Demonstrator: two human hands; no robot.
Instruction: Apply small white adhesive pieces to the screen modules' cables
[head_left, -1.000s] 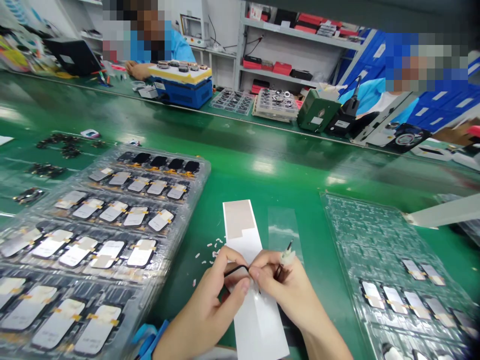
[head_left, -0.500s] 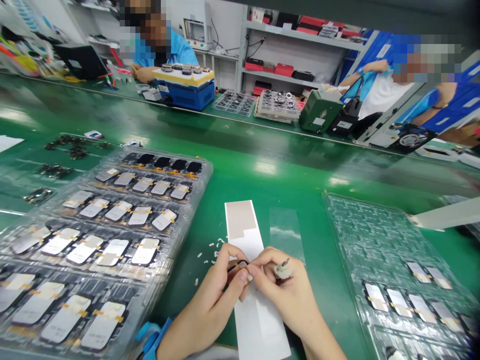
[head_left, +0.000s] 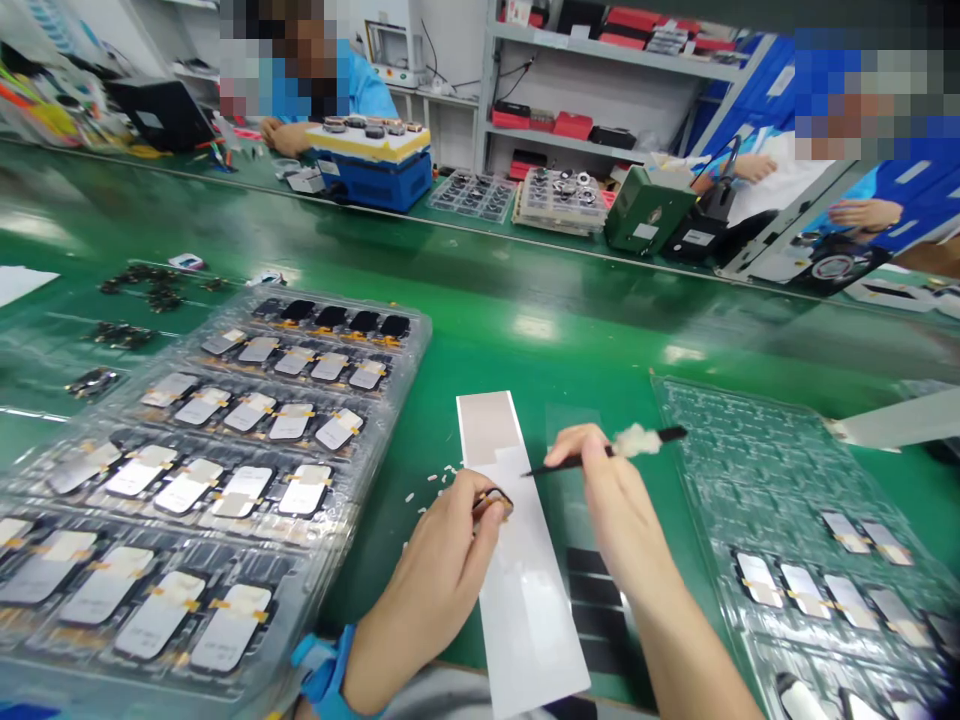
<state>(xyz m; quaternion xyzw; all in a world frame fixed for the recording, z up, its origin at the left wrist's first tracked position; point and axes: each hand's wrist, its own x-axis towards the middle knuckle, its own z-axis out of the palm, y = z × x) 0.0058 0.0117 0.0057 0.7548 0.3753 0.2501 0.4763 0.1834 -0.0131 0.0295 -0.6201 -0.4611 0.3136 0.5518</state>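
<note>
My left hand [head_left: 442,560] pinches a small screen module [head_left: 498,499] between thumb and fingers. A dark rim and a bit of orange show on it, and the fingers cover much of the rest. To its right, my right hand [head_left: 611,495] grips black tweezers [head_left: 559,465] with a lumpy white wrapping round the rear part. Their pointed tip is just above the white sheet, apart from the module. Below both hands lies the long white backing sheet [head_left: 525,610], with a beige patch [head_left: 487,430] of stickers at its far end. Small white scraps [head_left: 421,508] are scattered left of it.
At left, a clear tray [head_left: 409,370] holds rows of screen modules [head_left: 240,490]. A second tray [head_left: 735,450] at right holds several modules. Dark strips on clear film [head_left: 596,610] lie beside the sheet. Two people sit across the bench, near a blue machine [head_left: 382,180].
My right hand has left the module and swung right, and the tweezers now point at the sheet. My left hand keeps the module. The view has shifted slightly.
</note>
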